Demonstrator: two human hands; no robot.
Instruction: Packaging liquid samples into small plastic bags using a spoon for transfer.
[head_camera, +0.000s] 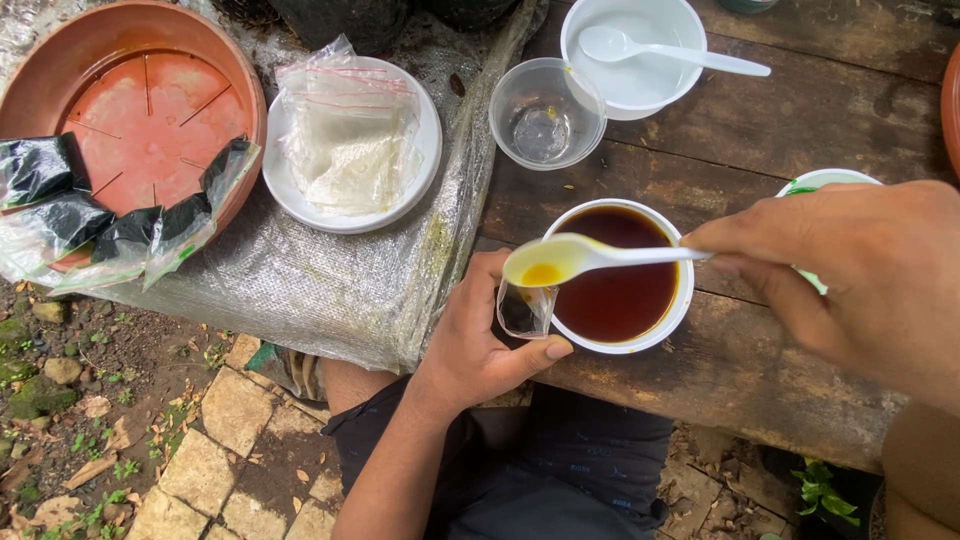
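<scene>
Outdoors, a dark wooden bench (800, 110) stands over soil and paving stones, its left part covered by a silvery sheet (330, 290).

At the bench's near edge the left hand (480, 335) is closed on a small clear bag (524, 310), thumb lying along the bench edge, the bag held open against the side of a white bowl (620, 275). That bowl, just right of the left hand, is filled with dark brown liquid. The right hand (860, 265) pinches the handle of a white spoon (575, 258), which reaches leftward across the bowl; its scoop carries a little yellow-orange liquid and hangs right above the bag's mouth.

Behind the right hand, a green-and-white cup (815, 182) is mostly hidden. Beyond the left hand stands an empty clear cup (545, 112), and past it a white bowl (632, 55) with a second white spoon (670, 52) lying in it. Farther left of the left hand, a white plate (290, 185) holds a stack of clear bags (345, 130), and a terracotta saucer (140, 110) has bags of dark material (120, 225) draped over its rim.
</scene>
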